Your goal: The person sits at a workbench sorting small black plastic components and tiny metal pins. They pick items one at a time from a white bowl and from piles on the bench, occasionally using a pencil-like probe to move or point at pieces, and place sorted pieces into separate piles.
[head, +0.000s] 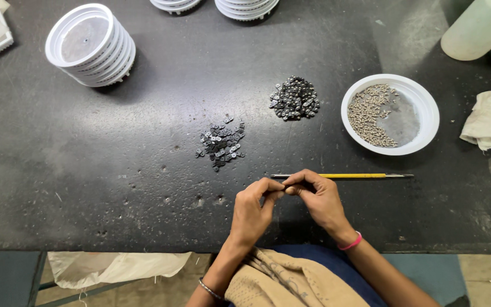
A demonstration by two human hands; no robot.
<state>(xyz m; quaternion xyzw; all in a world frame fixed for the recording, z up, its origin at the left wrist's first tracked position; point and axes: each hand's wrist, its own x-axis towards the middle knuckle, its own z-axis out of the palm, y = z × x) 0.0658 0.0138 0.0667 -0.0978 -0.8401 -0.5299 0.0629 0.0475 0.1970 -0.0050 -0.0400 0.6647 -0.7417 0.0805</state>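
My left hand (254, 207) and my right hand (319, 196) meet fingertip to fingertip just above the near part of the black table (115, 170). Something tiny is pinched between them; it is too small to identify. Just beyond my fingers lies a thin yellow-handled tool (348, 175), pointing left-right. Farther out are two small heaps of little dark metal parts: a loose, flat heap (221, 144) and a denser mound (294, 98). A white round dish (390, 114) to the right holds many small pale pins.
A stack of white round lids (91, 45) stands at the back left, more white stacks (245, 8) at the back edge. A pale plastic bottle (478, 28) lies at the back right, a crumpled cloth (490, 119) at the right edge.
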